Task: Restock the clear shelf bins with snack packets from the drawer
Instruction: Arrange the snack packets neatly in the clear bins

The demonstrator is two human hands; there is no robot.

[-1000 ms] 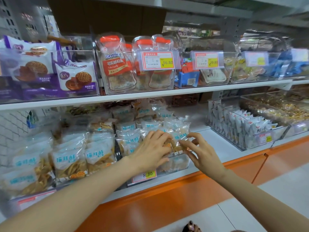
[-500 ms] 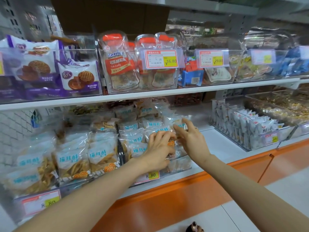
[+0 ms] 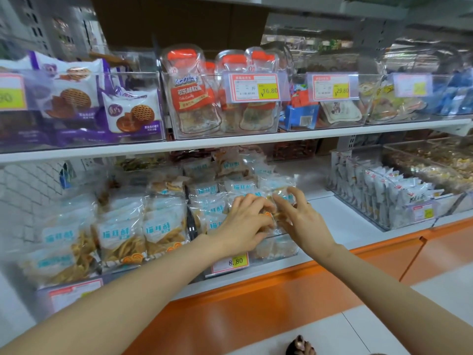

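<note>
On the lower shelf a clear bin with an 8.80 price tag holds several clear snack packets with light-blue labels and golden twists inside. My left hand reaches into this bin with its fingers curled over a front packet. Just to the right, my right hand has its fingers spread, the tips touching the same packet and the one behind it. The packet is partly hidden under both hands. No drawer is in view.
A second bin of the same packets stands to the left. To the right is bare white shelf, then a bin of white packets. The upper shelf carries bins of biscuits and orange-capped pouches. An orange cabinet front lies below.
Both hands have moved a little deeper into the bin. My right hand went from the bin's front right corner up onto the packets beside my left hand.
</note>
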